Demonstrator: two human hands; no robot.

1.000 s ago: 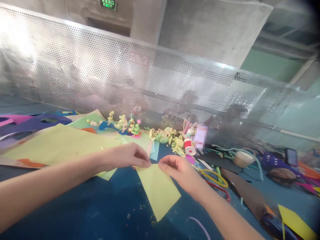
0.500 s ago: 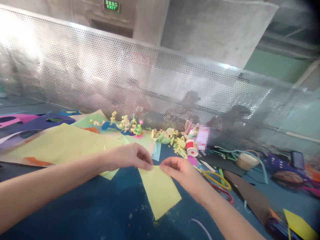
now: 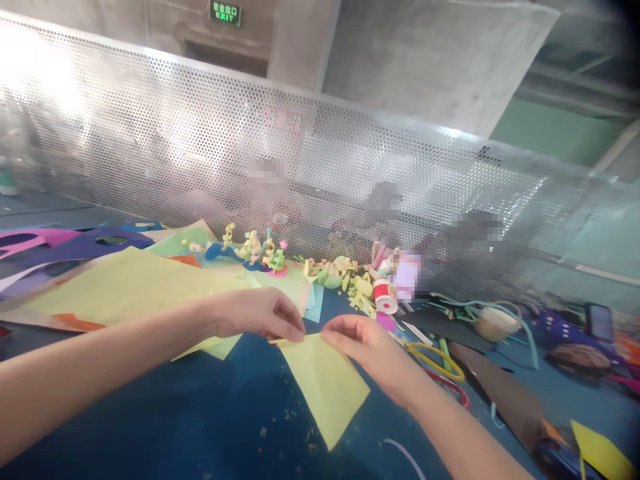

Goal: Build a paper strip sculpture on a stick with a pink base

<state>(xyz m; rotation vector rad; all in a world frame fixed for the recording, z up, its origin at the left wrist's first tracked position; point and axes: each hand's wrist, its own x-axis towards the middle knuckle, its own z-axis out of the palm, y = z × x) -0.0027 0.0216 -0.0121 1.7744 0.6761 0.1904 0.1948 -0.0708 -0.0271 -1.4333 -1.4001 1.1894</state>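
Just below the centre of the frame, a small pale yellow piece (image 3: 330,393) hangs at a slant above the blue worktop (image 3: 200,420), one corner pointing down. The left hand (image 3: 267,315) pinches its top edge between closed fingers, and the right hand (image 3: 357,333) grips the same edge just beside it, fingertips together. Left of centre, a larger pale yellow sheet (image 3: 125,287) lies partly behind the left forearm. Right of centre stand a red-and-white spool (image 3: 385,297) and, lower, a yellow loop (image 3: 440,363). Near the bottom edge lies a curved lilac strip (image 3: 406,457).
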